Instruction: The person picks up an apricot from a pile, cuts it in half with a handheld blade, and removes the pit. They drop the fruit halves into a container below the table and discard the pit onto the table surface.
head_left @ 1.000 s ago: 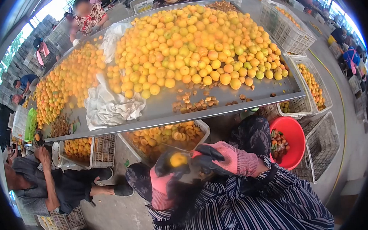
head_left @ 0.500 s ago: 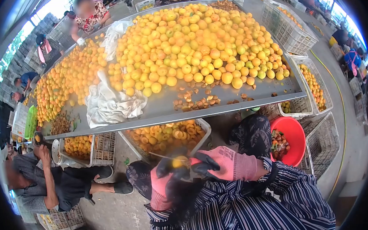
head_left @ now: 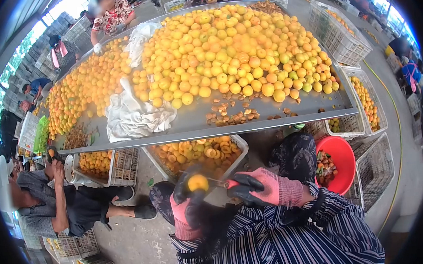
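My left hand (head_left: 189, 205), in a pink glove with dark fingers, holds a round yellow-orange fruit (head_left: 198, 183) over the near end of a crate of orange fruit halves (head_left: 198, 154). To its right, my right hand (head_left: 260, 187), gloved alike, is closed around a red handle (head_left: 232, 184). A thin metal part runs from the handle toward the fruit, blurred near its tip. Beyond both hands, a metal table (head_left: 187, 119) bears a large heap of whole yellow-orange fruit (head_left: 226, 50).
White cloths (head_left: 136, 114) and brown pits (head_left: 232, 115) lie on the table. A red bucket (head_left: 339, 158) with scraps stands at right, beside crates (head_left: 374, 171). A seated person (head_left: 42, 193) works at left. Other people sit around the table's far side.
The fruit in my left hand shows more fully, and my right hand with the red handle is slightly farther from it. The whole view has shifted a little.
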Demonstrator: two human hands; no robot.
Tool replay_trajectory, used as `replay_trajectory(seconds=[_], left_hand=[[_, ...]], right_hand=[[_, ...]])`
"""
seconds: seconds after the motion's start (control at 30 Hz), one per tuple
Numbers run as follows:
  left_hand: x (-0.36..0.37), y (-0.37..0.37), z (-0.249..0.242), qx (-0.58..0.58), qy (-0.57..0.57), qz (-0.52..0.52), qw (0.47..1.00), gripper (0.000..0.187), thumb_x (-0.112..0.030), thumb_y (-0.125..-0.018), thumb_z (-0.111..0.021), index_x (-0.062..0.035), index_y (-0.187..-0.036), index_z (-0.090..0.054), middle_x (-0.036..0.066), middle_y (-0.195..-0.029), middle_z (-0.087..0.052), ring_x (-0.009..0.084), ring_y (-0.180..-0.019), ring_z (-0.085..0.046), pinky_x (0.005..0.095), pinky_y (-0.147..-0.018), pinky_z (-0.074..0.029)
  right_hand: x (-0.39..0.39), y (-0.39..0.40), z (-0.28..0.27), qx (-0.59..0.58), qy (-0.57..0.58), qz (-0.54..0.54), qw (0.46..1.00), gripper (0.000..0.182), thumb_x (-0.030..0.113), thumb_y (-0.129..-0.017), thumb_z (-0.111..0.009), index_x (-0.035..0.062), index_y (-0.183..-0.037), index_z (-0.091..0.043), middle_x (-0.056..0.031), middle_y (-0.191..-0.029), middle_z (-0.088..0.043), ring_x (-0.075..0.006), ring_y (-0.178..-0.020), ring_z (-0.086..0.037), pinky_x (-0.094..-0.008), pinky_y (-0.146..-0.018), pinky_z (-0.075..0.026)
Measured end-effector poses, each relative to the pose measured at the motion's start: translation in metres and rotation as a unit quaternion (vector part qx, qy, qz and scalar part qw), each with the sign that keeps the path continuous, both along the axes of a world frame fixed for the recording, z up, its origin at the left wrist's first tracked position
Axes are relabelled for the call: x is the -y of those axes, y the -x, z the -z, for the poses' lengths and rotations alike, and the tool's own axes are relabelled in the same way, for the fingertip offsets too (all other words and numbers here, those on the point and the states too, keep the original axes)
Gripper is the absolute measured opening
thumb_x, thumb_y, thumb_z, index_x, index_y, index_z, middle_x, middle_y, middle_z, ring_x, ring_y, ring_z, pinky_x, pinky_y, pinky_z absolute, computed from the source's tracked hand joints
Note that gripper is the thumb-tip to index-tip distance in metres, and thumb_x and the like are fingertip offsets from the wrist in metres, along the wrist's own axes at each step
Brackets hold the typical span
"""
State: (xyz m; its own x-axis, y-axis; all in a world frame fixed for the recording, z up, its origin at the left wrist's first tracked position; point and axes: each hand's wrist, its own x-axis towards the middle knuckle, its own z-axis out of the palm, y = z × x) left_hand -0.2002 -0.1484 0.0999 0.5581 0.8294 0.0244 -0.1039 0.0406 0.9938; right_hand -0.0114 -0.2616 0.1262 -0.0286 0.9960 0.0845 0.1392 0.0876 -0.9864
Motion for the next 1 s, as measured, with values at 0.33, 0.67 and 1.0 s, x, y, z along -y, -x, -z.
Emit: replay_trajectory(seconds=[0.33, 0.67, 1.0], left_hand=[[0.009, 0.002, -0.024, 0.064, 0.029, 0.015, 0.997, 0.045, -0.015, -0.083, -0.058, 0.0052, -0.121, -0.049, 0.011, -0.102, -0.063, 0.0172, -0.093, -0.060, 0.0278, -0.084, -0.047], [0.016, -0.008, -0.011, 0.195, 0.224, -0.003, 0.955, 0.057, -0.023, -0.081, -0.067, 0.0007, -0.126, -0.041, 0.014, -0.107, -0.056, 0.0271, -0.098, -0.058, 0.0360, -0.081, -0.051], [0.008, -0.031, -0.015, 0.338, 0.378, 0.019, 0.862, 0.053, -0.046, -0.090, -0.049, -0.0033, -0.121, -0.044, 0.008, -0.098, -0.053, 0.0225, -0.088, -0.057, 0.0474, -0.099, -0.035]], right_hand=[[0.004, 0.010, -0.010, 0.096, -0.006, -0.034, 0.995, 0.035, 0.010, -0.078, -0.059, 0.0030, -0.112, -0.052, -0.0182, -0.090, -0.060, -0.0383, -0.084, -0.058, -0.0365, -0.070, -0.049], [0.000, 0.016, 0.022, 0.154, 0.011, -0.005, 0.988, 0.038, 0.014, -0.078, -0.059, 0.0044, -0.115, -0.051, -0.0179, -0.092, -0.061, -0.0366, -0.087, -0.059, -0.0364, -0.074, -0.049], [-0.005, 0.026, 0.008, 0.135, 0.053, 0.026, 0.989, 0.042, 0.007, -0.077, -0.058, 0.0045, -0.118, -0.050, -0.0195, -0.099, -0.060, -0.0389, -0.092, -0.058, -0.0383, -0.077, -0.049]])
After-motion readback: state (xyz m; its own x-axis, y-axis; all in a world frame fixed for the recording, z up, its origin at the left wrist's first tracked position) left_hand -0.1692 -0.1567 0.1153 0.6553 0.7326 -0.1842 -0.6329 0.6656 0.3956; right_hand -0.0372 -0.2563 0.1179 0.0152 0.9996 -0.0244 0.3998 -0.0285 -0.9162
